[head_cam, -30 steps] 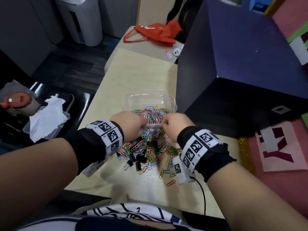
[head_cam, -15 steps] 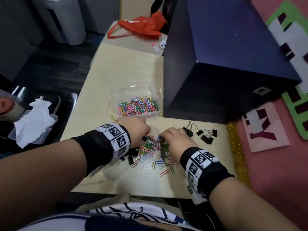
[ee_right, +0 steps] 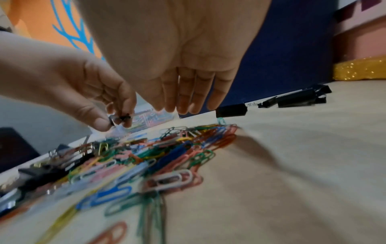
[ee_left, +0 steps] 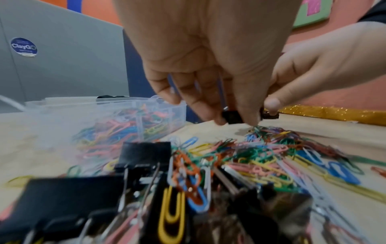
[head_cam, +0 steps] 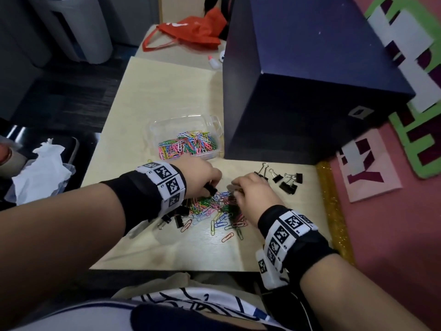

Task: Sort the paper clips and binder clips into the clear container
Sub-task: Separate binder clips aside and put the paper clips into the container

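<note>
A clear container (head_cam: 155,126) holding several coloured paper clips (head_cam: 188,145) stands mid-table. Nearer me lies a loose pile of paper clips (head_cam: 214,207), with black binder clips (head_cam: 177,218) at its left edge. My left hand (head_cam: 212,187) hovers over the pile's far left and pinches a small black binder clip (ee_left: 233,117) between thumb and fingers. My right hand (head_cam: 236,189) is over the pile's far right, its fingers (ee_right: 183,102) hanging straight with nothing between them. Several more binder clips (head_cam: 287,181) lie grouped just right of that hand.
A big dark blue box (head_cam: 310,91) stands on the table's right half, close behind the container and the grouped clips. An orange bag (head_cam: 191,32) and a small glue bottle (head_cam: 213,63) lie at the far end. Crumpled tissue (head_cam: 40,173) sits left of the table (head_cam: 167,91).
A second ago both hands were at the container's near edge. They have drawn back toward me over the loose pile, and the left hand now pinches a black binder clip.
</note>
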Demonstrator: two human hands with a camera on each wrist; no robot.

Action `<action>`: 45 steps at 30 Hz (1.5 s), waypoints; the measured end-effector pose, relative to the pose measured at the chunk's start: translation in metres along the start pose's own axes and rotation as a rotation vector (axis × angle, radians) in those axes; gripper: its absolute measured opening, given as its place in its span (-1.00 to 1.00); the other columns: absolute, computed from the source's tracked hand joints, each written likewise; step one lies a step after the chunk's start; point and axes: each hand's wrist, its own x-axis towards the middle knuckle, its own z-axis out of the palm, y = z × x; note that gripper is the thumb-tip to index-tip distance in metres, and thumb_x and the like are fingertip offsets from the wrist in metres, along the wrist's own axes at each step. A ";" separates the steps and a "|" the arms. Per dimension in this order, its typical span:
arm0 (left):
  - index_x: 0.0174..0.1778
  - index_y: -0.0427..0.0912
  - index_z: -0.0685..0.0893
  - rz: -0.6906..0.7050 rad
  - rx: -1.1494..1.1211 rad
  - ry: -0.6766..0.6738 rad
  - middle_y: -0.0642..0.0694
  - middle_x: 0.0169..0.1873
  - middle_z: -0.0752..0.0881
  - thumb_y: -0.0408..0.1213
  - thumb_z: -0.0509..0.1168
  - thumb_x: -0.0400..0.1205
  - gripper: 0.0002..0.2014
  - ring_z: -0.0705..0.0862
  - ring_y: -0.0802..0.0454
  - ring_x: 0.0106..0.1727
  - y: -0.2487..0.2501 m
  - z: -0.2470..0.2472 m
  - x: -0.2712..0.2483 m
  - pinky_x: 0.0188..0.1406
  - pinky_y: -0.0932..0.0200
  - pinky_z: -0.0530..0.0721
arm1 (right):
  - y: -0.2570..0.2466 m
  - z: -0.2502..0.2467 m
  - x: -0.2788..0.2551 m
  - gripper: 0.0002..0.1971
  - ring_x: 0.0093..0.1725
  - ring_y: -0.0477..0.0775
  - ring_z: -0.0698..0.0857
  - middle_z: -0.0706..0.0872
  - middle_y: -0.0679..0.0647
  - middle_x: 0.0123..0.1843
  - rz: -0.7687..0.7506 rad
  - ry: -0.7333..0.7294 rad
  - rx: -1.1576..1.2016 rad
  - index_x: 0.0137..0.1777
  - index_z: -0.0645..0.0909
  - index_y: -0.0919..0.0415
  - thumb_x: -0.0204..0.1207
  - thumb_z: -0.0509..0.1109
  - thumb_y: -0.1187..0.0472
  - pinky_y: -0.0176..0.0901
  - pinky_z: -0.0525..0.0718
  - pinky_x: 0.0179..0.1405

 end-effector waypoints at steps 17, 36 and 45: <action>0.19 0.02 0.54 -0.050 -0.041 -0.023 -0.04 0.12 0.56 -0.11 0.38 0.52 -0.66 0.62 -0.07 0.07 0.022 0.005 0.013 -0.06 0.03 0.67 | 0.029 -0.029 0.004 -0.65 0.27 0.15 0.58 0.42 0.13 0.43 0.372 0.319 0.292 0.40 0.50 0.07 0.62 0.28 0.11 -0.20 0.50 0.23; 0.14 -0.11 0.51 -0.120 0.030 -0.012 -0.11 -0.17 0.52 -0.34 0.30 0.58 -0.77 0.62 -0.17 -0.17 0.019 0.026 0.017 -0.32 0.01 0.60 | -0.007 0.011 -0.001 -0.60 0.06 0.28 0.57 0.34 0.17 0.23 0.124 -0.163 -0.025 0.30 0.45 0.14 0.47 0.19 0.41 -0.01 0.62 0.09; 0.19 -0.09 0.55 -0.096 -0.064 0.117 -0.11 0.10 0.64 -0.15 0.27 0.64 -0.77 0.64 -0.16 0.13 0.002 0.010 0.007 -0.02 0.01 0.60 | -0.016 -0.008 0.020 -0.73 0.07 0.22 0.61 0.51 0.17 0.16 0.220 -0.112 0.024 0.08 0.59 0.14 0.50 0.21 0.43 -0.13 0.56 0.07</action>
